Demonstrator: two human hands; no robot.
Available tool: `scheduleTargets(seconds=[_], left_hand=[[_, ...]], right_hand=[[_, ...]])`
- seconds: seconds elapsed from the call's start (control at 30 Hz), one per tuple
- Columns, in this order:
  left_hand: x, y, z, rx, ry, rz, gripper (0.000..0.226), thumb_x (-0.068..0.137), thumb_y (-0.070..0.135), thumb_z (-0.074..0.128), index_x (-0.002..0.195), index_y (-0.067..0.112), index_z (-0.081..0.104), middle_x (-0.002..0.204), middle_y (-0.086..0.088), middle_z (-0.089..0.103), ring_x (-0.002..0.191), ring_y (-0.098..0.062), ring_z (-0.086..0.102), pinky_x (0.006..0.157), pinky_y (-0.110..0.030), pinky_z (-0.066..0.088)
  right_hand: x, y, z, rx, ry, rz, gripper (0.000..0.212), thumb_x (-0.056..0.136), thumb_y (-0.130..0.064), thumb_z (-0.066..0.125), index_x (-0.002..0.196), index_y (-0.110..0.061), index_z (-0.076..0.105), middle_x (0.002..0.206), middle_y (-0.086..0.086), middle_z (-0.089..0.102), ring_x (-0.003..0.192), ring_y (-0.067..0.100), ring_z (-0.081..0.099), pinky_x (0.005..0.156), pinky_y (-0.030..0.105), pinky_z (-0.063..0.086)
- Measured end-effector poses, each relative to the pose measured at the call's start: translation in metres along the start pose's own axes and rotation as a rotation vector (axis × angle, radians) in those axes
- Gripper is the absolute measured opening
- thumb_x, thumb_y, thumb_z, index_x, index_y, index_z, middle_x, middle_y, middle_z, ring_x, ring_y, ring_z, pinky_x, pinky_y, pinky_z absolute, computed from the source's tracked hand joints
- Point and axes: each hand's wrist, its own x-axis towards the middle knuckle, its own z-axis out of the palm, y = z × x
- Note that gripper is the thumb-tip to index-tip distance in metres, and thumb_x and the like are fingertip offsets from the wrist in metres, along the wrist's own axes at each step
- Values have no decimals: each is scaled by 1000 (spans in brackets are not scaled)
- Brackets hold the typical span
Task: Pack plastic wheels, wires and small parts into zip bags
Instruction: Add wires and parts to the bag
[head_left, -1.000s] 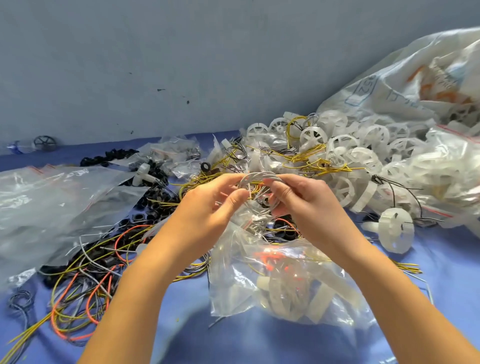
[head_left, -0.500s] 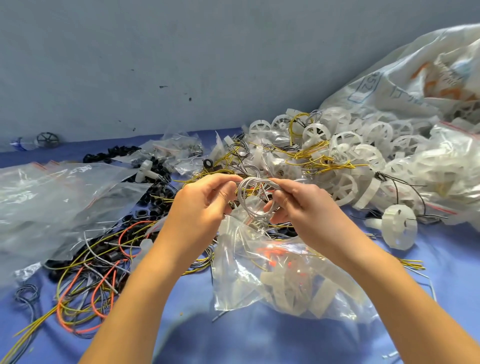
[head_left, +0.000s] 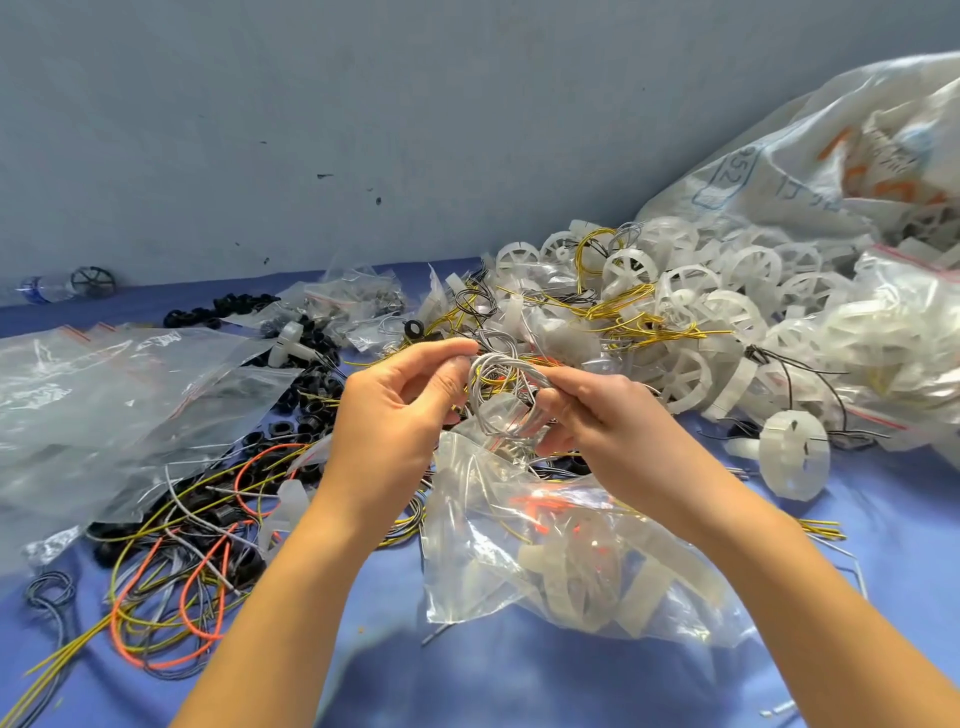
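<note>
So in the last second the grey wire coil (head_left: 498, 384) went from a flattish bundle squeezed between the fingertips to a proper round loop, and it now sits just above the mouth of the zip bag (head_left: 467, 571). I read that as the winding being pretty much done, with dropping it in as the next move. The left hand (head_left: 395, 410) has thumb and forefinger curled in, pinching the coil's left side, and the right hand (head_left: 608, 415) pinches the right side with its lower fingers tucked under the loop, so neither hand is free. The bag already holds white wheels and some orange wire, and its mouth looks crumpled rather than held wide, which could snag the loop. As for room, left of the bag is a tangle of loose wires (head_left: 171, 571) and black rings (head_left: 311, 384), with empty bags (head_left: 104, 405) further left. Behind and right of the bag is the wheel pile (head_left: 727, 312), one lone wheel (head_left: 792, 454) sits to its right, and the big sack (head_left: 831, 171) is beyond that. Bare blue cloth (head_left: 519, 675) shows only on the near side of the bag, so I'd keep the moves short and straight down.
</note>
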Motion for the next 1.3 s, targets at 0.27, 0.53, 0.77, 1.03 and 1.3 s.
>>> scheduleTargets(seconds=[0.27,0.53,0.77,1.03,1.3], left_hand=[[8,-5,-19,39,138,-9,13,93,17,64,101,19,75,80,6,72,72,-4,63,70,-15,53],[5,0,-11,-548,234,-296,13,89,12,63,96,18,71,74,6,71,67,-4,67,63,-18,56],[-10,8,18,-695,56,-323,13,87,14,63,96,15,72,77,1,69,69,-8,66,62,-18,54],[-25,-1,18,-150,37,-80,13,96,15,58,103,17,69,95,-1,74,85,-10,68,76,-25,57],[-32,-3,4,47,-15,-6,11,94,19,62,93,26,70,76,7,71,64,-4,62,62,-17,50]], right_hand=[[1,3,-7,-18,-2,43,22,103,-20,46,107,-18,68,82,-11,73,65,8,70,73,35,55],[0,-9,1,271,-160,134,24,102,-19,50,98,-25,72,89,-8,76,75,6,68,67,16,50],[1,-28,24,302,-64,-67,20,98,-26,58,86,-33,72,82,-5,73,74,10,64,69,23,50],[2,-23,20,-5,112,-106,16,92,-36,66,93,-28,79,65,-20,62,57,1,56,56,17,38],[-1,-22,24,-471,299,-126,62,76,-78,38,70,-24,67,62,-10,53,59,16,56,51,29,44]])
